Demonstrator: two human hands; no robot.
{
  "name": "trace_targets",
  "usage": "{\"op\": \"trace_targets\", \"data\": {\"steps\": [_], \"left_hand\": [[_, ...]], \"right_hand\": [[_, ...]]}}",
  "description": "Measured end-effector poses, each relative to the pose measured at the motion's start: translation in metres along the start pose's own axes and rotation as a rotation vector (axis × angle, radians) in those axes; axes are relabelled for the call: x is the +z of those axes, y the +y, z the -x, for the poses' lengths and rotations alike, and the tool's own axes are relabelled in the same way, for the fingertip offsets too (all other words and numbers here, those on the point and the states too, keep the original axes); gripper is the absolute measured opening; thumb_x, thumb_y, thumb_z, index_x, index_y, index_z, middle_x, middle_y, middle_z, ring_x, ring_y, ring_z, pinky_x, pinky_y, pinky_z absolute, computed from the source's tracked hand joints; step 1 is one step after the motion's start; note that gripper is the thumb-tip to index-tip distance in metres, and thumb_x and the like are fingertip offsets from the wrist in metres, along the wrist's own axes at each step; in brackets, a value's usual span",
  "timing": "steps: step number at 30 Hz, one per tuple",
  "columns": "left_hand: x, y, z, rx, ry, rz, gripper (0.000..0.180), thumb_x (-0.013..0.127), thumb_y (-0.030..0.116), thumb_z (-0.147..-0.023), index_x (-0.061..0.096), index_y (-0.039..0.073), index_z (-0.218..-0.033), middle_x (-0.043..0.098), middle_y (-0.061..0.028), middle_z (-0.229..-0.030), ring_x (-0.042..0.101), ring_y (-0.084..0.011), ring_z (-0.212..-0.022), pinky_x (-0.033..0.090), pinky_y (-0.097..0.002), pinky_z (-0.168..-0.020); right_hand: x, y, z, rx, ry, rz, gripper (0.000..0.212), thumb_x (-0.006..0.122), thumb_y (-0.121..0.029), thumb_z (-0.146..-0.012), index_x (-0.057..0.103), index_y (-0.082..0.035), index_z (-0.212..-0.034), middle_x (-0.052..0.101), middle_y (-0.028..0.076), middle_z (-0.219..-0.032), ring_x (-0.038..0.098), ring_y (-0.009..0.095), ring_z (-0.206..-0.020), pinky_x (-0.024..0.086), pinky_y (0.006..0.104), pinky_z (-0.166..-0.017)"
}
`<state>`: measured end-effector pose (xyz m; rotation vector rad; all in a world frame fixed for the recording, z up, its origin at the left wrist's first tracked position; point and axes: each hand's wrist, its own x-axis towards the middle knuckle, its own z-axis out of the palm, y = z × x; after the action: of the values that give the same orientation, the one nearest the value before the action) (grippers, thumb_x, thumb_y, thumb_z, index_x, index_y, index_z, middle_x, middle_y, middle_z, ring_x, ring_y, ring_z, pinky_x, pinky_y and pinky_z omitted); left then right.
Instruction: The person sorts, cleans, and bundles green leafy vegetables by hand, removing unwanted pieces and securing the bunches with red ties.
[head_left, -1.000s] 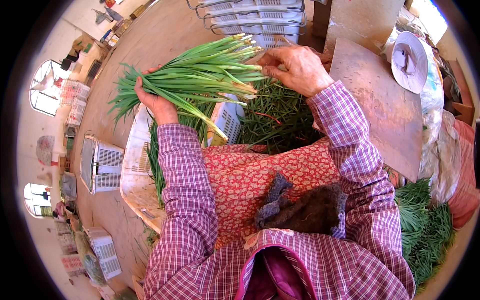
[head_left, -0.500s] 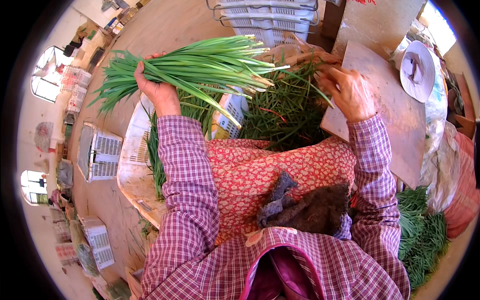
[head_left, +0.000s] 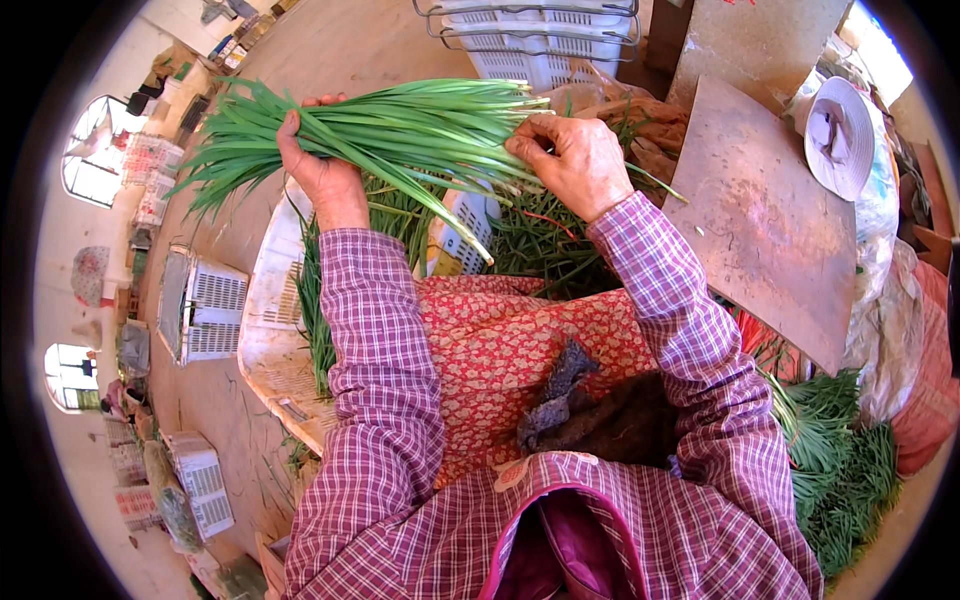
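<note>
A thick bunch of garlic chives (head_left: 430, 130) lies across the upper middle, its leafy tips to the left and its pale stem ends to the right. My left hand (head_left: 328, 178) is wrapped around the leafy half, thumb on the near side. At the pale ends, my right hand (head_left: 578, 163) pinches some stems between thumb and fingers; the exact stems are partly hidden. One long stalk droops from the bunch toward my lap. Below it, loose trimmed green leaves (head_left: 545, 235) are heaped beside a white crate (head_left: 268, 335) that holds more chives.
A red flowered cloth (head_left: 530, 340) covers my lap, with a dark rag (head_left: 610, 415) on it. On the right stand a brown board (head_left: 765, 220), a pale hat (head_left: 839, 138) and piled chives (head_left: 835, 480). Stacked white crates (head_left: 545, 45) are ahead; another crate (head_left: 212, 310) sits left.
My right hand has swung left from over the loose leaves to the pale stem ends and closed there. My left hand keeps its hold on the bunch.
</note>
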<state>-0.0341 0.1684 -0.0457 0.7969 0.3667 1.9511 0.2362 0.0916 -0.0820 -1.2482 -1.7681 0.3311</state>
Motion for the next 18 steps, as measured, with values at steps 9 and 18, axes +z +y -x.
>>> {"op": "trace_targets", "data": {"steps": [9, 18], "left_hand": [[-0.002, -0.008, -0.001, -0.095, 0.032, 0.041, 0.022, 0.067, 0.021, -0.078, 0.060, 0.003, -0.089, 0.062, -0.0106, -0.088, 0.061, -0.0269, -0.091, 0.050, -0.0436, -0.092], [-0.023, -0.008, -0.010, -0.069, 0.079, 0.039, 0.018, 0.065, 0.019, -0.078, 0.057, 0.004, -0.086, 0.062, -0.0097, -0.086, 0.061, -0.0264, -0.087, 0.049, -0.0461, -0.094]], "right_hand": [[-0.004, 0.005, 0.005, 0.066, 0.169, 0.008, 0.019, 0.068, -0.026, -0.086, 0.071, -0.007, -0.087, 0.067, 0.014, -0.073, 0.065, 0.032, -0.066, 0.051, 0.0405, -0.061], [-0.024, 0.038, 0.018, 0.039, 0.228, 0.383, 0.017, 0.064, -0.027, -0.089, 0.069, -0.011, -0.088, 0.066, 0.006, -0.080, 0.067, 0.029, -0.070, 0.053, 0.0425, -0.062]]}}
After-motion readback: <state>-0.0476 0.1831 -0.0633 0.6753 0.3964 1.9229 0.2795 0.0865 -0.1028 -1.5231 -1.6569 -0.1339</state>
